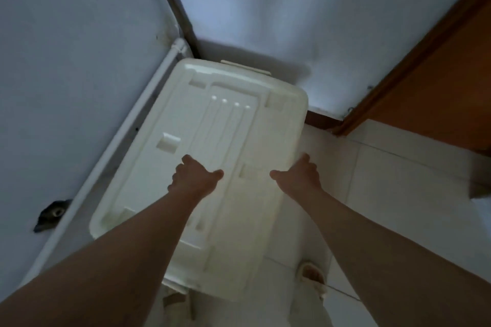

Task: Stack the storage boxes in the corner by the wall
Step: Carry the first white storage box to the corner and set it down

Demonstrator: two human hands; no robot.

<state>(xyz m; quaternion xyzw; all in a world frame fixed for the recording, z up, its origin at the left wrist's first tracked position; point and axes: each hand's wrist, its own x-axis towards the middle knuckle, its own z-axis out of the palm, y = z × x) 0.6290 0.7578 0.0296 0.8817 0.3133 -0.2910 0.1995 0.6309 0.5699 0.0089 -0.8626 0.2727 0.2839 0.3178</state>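
A large white plastic storage box [220, 125] with a moulded lid stands in the corner where two pale walls meet, its long side along the left wall. Only its lid and top edge show; what is under it is hidden. My left hand [192, 176] rests palm down on the lid near its middle, fingers apart. My right hand [299, 175] lies at the lid's right edge, fingers spread, thumb pointing inward. Neither hand holds anything.
A white pipe [138, 125] runs along the foot of the left wall. A brown wooden door frame [414, 66] and door stand at the right. Pale floor tiles [398, 194] lie right of the box. My slippered foot [313, 276] is just beside the box's near end.
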